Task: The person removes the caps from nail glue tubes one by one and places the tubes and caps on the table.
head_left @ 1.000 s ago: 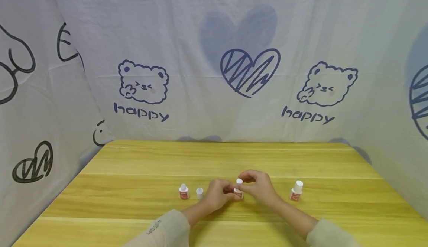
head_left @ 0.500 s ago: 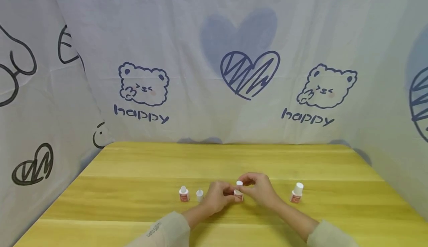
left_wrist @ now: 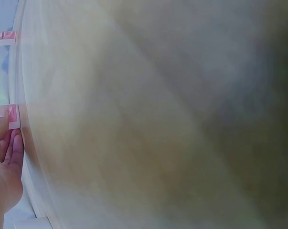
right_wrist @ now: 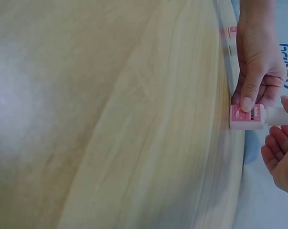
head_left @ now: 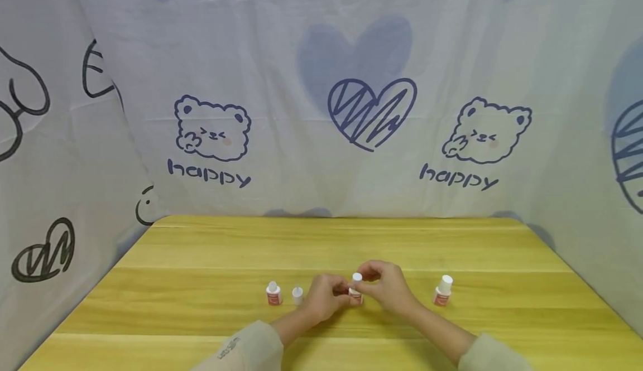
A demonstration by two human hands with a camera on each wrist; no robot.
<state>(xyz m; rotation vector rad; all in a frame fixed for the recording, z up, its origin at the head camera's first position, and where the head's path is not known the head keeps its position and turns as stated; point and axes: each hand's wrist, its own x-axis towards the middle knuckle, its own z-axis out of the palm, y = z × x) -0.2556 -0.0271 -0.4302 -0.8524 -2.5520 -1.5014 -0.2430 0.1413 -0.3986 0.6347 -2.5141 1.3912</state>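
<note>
In the head view my left hand [head_left: 323, 299] holds the lower body of a small white bottle with a pink-red label [head_left: 356, 299], upright on the wooden table. The fingers of my right hand [head_left: 389, 288] pinch its white cap [head_left: 357, 277] from the right. The right wrist view shows the left thumb pressed on the label of this bottle [right_wrist: 238, 119], with right-hand fingers about the cap [right_wrist: 276, 116]. Only part of the bottle [left_wrist: 13, 114] appears at the left edge of the left wrist view. Whether the cap is loose on the neck, I cannot tell.
Left of the hands stands a similar bottle [head_left: 273, 295] with a bare white nozzle top. Beside it a loose white cap [head_left: 297, 297] sits on the table, a thin spike pointing up. A capped bottle [head_left: 442, 292] stands to the right. Printed cloth [head_left: 291, 153] hangs behind the table.
The head view has shifted slightly. Both hands stay at the same bottle, left on its body and right at its cap, with hardly any visible movement.
</note>
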